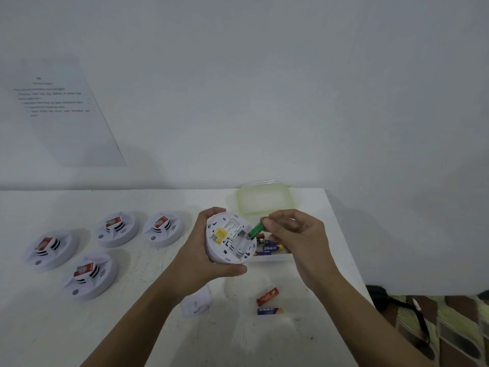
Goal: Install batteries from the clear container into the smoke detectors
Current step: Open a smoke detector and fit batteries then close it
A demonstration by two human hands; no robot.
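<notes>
Left hand (201,250) is gripping a detector (227,241) from its left side. The fingers (213,211) are curling over the far rim and the thumb is wrapping the near rim. Detector is hovering above the middle of the bench (39,327), back face up and tilted toward the camera. Battery bay is sitting open on its right half, with a yellow label just left of it.

Right hand (293,234) is pinching a green battery (256,229) by its upper end, fingertips closing tight on it and the other fingers curling in. Battery is slanting down-left, with its lower end at the far end of the bay. It isn't lying flat in the bay, and I can't tell if it's touching the contact.

Container (267,258) is sitting on the bench behind the hands, toward the right edge, mostly hidden. Batteries (267,247) with blue wrap are showing inside it. Lid (264,200) is lying at the far edge, near the far right corner.

Red battery (267,296) and blue battery (269,311) are lying loose just beside each other between the forearms, toward the near edge. White part (197,303) is lying by the left forearm, partly covered.

Four other detectors (117,227) are sitting on the left half of the bench, each carrying a red-and-white tag on top.

Printed sheet (66,109) is hanging on the wall above the far left. Its text is too blurred to read.
</notes>
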